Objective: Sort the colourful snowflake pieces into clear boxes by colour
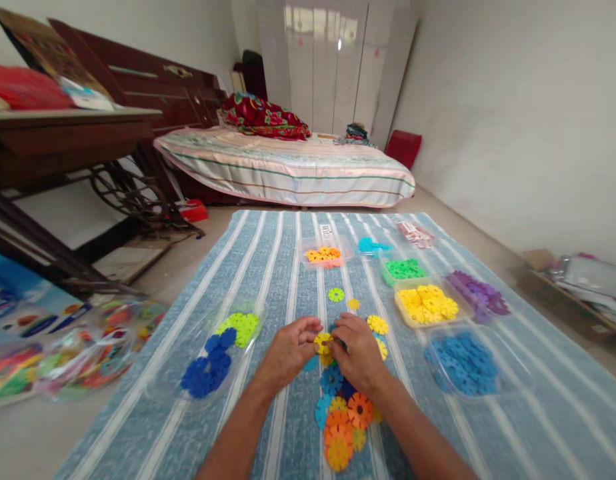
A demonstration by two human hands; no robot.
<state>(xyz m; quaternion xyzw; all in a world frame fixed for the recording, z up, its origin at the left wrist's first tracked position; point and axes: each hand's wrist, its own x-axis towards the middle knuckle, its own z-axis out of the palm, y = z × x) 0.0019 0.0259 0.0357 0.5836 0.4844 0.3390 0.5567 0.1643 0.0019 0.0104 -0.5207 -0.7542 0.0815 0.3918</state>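
My left hand (288, 353) and my right hand (357, 352) meet over a blue striped cloth (268, 267), fingers pinched together on a yellow snowflake disc (323, 343). Below them runs a joined chain of discs (341, 420) in blue, orange and yellow. Loose yellow discs (377, 325) and a green disc (336, 295) lie just beyond my fingers.
Clear trays hold sorted discs: dark blue and lime (223, 350) at left, yellow (428, 303), green (405, 269), orange (323, 255), blue (463, 363). Purple discs (481, 297) lie at right. A bag of toys (78, 353), a dark table (63, 140) and a bed (288, 167) surround the cloth.
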